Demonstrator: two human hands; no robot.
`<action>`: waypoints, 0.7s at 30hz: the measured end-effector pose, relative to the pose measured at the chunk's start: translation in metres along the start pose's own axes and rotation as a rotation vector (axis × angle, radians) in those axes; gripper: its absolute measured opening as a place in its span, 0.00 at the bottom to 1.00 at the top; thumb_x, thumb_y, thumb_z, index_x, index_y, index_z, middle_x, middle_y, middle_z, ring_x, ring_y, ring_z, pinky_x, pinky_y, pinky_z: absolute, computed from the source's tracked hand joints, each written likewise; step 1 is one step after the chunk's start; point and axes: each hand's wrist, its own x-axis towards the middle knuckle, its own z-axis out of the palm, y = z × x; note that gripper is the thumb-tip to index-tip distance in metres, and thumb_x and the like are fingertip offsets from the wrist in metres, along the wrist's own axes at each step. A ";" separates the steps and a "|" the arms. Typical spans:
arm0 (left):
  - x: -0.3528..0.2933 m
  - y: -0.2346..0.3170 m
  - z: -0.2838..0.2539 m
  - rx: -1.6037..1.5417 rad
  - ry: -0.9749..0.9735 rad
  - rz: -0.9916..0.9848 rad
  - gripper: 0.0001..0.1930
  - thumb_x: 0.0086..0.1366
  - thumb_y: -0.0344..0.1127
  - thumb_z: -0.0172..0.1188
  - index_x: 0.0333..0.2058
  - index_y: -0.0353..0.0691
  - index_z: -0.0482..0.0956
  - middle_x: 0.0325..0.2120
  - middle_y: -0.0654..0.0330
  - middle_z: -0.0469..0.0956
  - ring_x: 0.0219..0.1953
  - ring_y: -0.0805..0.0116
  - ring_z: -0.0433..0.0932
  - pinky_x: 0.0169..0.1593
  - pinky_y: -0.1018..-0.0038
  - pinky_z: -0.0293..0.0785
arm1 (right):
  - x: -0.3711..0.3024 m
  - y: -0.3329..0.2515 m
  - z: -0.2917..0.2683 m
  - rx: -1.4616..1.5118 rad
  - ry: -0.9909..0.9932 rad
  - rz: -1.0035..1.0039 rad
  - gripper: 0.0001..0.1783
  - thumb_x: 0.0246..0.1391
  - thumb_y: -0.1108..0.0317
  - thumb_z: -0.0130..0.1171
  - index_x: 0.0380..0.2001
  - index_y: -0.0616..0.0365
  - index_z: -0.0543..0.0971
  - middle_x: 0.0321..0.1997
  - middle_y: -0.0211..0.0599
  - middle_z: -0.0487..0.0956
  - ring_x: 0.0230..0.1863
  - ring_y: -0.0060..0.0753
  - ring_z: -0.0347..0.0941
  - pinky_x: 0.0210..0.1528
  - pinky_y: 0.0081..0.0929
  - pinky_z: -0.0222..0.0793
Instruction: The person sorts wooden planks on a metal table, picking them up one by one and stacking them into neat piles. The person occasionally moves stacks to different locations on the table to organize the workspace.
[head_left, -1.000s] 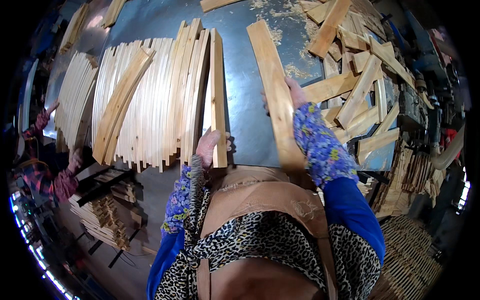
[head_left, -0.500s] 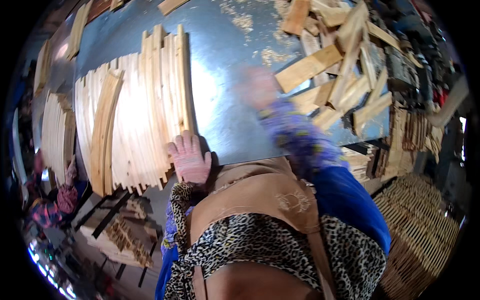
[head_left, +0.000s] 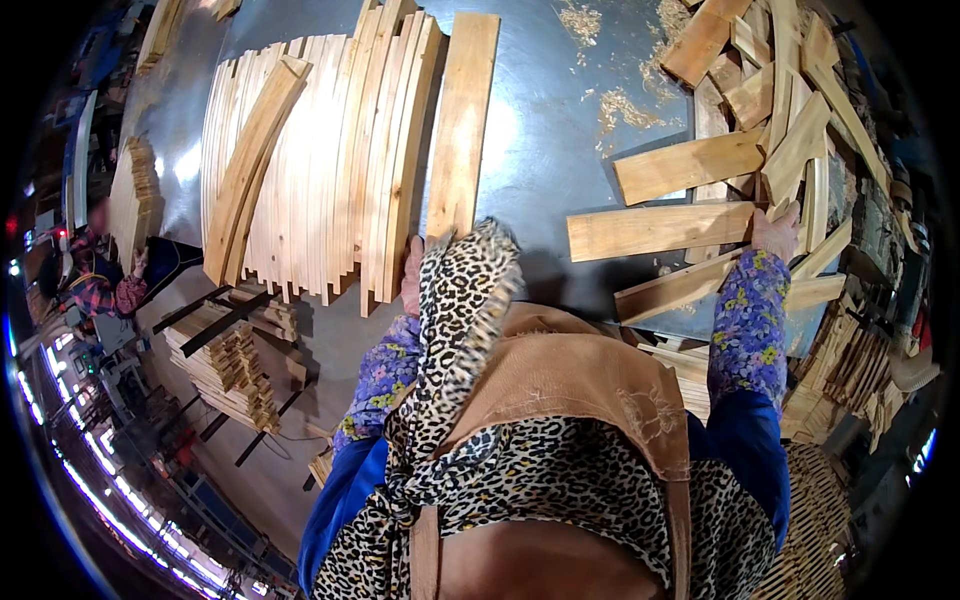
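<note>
My right hand (head_left: pixel 777 232), in a glove, closes on the right end of a flat wooden board (head_left: pixel 650 230) at the edge of a heap of loose boards. My left hand (head_left: pixel 411 278) is by the near end of the row of wooden strips (head_left: pixel 290 170), beside a separate flat board (head_left: pixel 465 120). A loose end of leopard-print cloth (head_left: pixel 460 300) covers most of that hand, so its fingers are largely hidden. On top of the row lies a curved wooden piece (head_left: pixel 255 170).
The loose boards (head_left: pixel 800 140) are heaped at the right of the metal table (head_left: pixel 550 140), with sawdust (head_left: pixel 625 108) behind. Stacked wood (head_left: pixel 225 360) stands below at left. Another person (head_left: pixel 105 285) works at far left beside a further stack (head_left: pixel 132 205).
My right hand has moved right from mid-table to the loose boards. A flat board now lies beside the row. My left hand, earlier flat on the strips, is now partly behind the cloth.
</note>
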 end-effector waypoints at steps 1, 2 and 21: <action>0.009 -0.013 0.013 -0.087 0.008 -0.017 0.40 0.67 0.48 0.70 0.73 0.39 0.69 0.68 0.47 0.73 0.65 0.50 0.75 0.67 0.54 0.73 | 0.010 0.007 -0.002 0.007 -0.050 -0.002 0.46 0.56 0.47 0.66 0.76 0.41 0.63 0.71 0.56 0.75 0.66 0.69 0.76 0.68 0.56 0.74; 0.020 -0.024 0.026 -0.174 0.014 -0.028 0.42 0.65 0.46 0.72 0.74 0.40 0.67 0.68 0.48 0.73 0.64 0.52 0.77 0.65 0.54 0.75 | 0.019 0.012 -0.006 -0.073 -0.090 -0.088 0.42 0.58 0.49 0.64 0.74 0.51 0.68 0.68 0.62 0.77 0.66 0.68 0.76 0.68 0.54 0.73; 0.100 -0.034 -0.141 -1.051 -0.459 -0.007 0.42 0.62 0.31 0.61 0.74 0.28 0.62 0.63 0.39 0.77 0.57 0.53 0.84 0.59 0.64 0.84 | -0.363 -0.380 -0.070 0.512 -1.050 -0.793 0.65 0.63 0.33 0.62 0.82 0.67 0.42 0.73 0.70 0.70 0.72 0.65 0.71 0.76 0.47 0.68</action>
